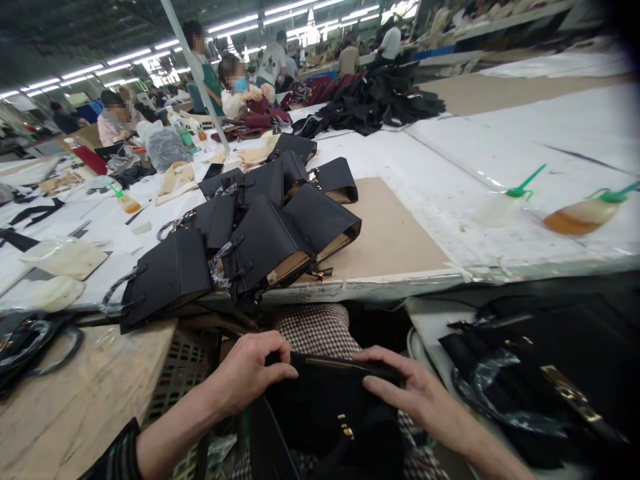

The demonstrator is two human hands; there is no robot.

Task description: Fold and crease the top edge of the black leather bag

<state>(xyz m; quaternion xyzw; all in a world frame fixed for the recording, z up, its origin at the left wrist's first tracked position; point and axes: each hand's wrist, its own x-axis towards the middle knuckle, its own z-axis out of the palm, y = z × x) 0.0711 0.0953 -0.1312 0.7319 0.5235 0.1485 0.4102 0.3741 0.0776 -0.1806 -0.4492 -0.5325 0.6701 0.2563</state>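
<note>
Pinching a black handbag (pixel 316 400) between them, left grip (pixel 257 369) and right grip (pixel 411 385) are seemingly keeping its edge taut.

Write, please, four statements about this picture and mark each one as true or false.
1. The left hand and the right hand both hold one black handbag. True.
2. The cloth over the lap is plain red. False: the lap cloth is checked, dark and light.
3. Several finished-looking handbags lie on the worktable ahead. True.
4. The amber-filled bottle at the picture's right has a red top. False: this squeeze bottle has a green top.
</note>
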